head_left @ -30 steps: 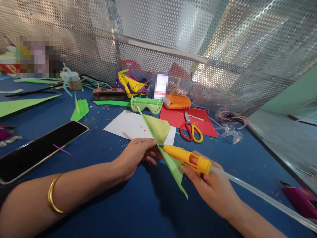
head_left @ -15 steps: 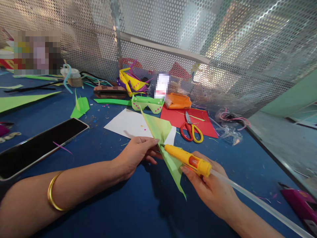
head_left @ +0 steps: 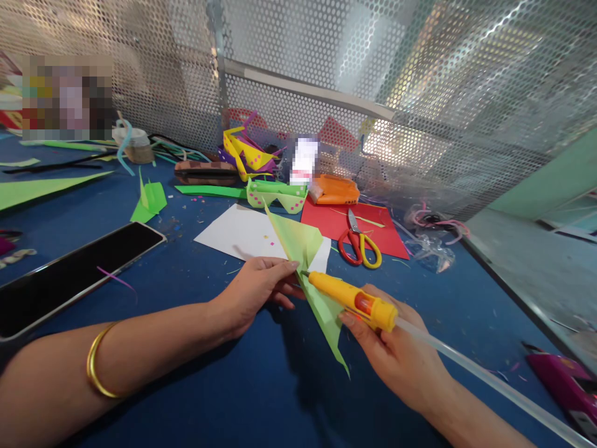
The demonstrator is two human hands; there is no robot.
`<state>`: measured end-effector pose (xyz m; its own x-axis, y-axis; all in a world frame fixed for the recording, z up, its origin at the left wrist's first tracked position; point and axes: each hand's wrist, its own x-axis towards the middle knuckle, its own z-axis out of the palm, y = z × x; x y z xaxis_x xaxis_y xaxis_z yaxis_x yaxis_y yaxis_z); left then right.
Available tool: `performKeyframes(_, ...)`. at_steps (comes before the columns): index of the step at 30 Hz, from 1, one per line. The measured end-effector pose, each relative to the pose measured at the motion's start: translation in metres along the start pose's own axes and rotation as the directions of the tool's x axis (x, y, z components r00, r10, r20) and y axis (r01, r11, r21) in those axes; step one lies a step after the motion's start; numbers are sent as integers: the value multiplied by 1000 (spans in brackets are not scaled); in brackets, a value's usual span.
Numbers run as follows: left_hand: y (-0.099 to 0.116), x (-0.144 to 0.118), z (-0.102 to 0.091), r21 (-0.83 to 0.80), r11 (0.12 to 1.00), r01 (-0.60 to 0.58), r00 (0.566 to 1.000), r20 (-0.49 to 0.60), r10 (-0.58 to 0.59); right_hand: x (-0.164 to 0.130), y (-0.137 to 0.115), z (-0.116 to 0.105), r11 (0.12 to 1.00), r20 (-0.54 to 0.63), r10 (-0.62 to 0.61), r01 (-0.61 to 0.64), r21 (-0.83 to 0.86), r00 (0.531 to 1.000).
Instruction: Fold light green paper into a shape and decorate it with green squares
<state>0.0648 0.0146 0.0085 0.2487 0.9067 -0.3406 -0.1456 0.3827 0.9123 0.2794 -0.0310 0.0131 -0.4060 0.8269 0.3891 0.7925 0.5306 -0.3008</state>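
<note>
Between thumb and fingers, my left hand (head_left: 265, 286) pinches a folded light-green paper piece (head_left: 301, 239) near its middle. The paper hangs tilted over the blue table, one point up and one down toward me. My right hand (head_left: 396, 348) is wrapped round a yellow hot glue gun (head_left: 352, 295); a long clear glue stick (head_left: 485, 376) runs out of its back. The gun's nozzle is at the paper's fold, close to my left thumb. Whether glue is coming out I cannot tell. Some of my right fingers are hidden behind the gun.
White paper (head_left: 228, 230) lies behind the green piece. Scissors (head_left: 359, 242) rest on red paper (head_left: 392, 239). Green paper glasses (head_left: 277, 196), a phone (head_left: 79, 274), a small green folded paper (head_left: 149, 200) and a magenta tool (head_left: 559, 386) lie around. A perforated metal screen (head_left: 303, 56) stands behind.
Almost nothing differs. Both hands, the green paper and the glue gun hold their places, while the surroundings shift very slightly left with the camera.
</note>
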Motion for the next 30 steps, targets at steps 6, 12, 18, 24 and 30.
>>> performKeyframes(6, -1, -1, 0, -7, 1000, -4, 1000, 1, 4, -2, 1, 1, 1000, -17, -1, 0, -23, 1000)
performKeyframes(12, 1, -2, 1, -4, 1000, 1, 1000, -14, -1, -1, -1, 1, 1000, -14, -17, 16, -5, 1000)
performKeyframes(18, 0, 0, 0, -3, 1000, 3, 1000, -11, -3, -3, 0, 1, 1000, -15, -12, 12, -11, 1000)
performKeyframes(24, 0, 0, 0, -4, 1000, 2, 1000, -14, -2, -2, -1, 0, 1000, -10, -1, 1, -20, 1000)
performKeyframes(30, 1, -1, 1, -6, 1000, 2, 1000, -8, -2, -1, -1, 0, 999, -26, -12, 11, -42, 1000)
